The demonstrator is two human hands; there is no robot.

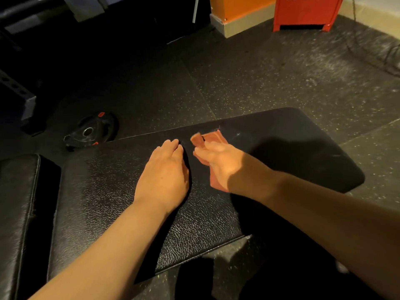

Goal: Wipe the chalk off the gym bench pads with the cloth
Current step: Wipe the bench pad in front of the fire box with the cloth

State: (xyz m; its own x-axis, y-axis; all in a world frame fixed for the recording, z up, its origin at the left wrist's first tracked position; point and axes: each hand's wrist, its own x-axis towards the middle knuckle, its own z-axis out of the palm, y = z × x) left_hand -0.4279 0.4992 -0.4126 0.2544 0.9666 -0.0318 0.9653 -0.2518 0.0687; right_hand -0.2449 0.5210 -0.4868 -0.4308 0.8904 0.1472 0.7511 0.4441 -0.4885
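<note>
While the left grip [164,176] rests flat, the right grip [218,163] seemingly clutches the cloth [213,137] beneath it.

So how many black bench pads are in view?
2: a large black textured pad in the centre, and a second black stitched pad at the left edge. More may lie outside the frame.
</note>
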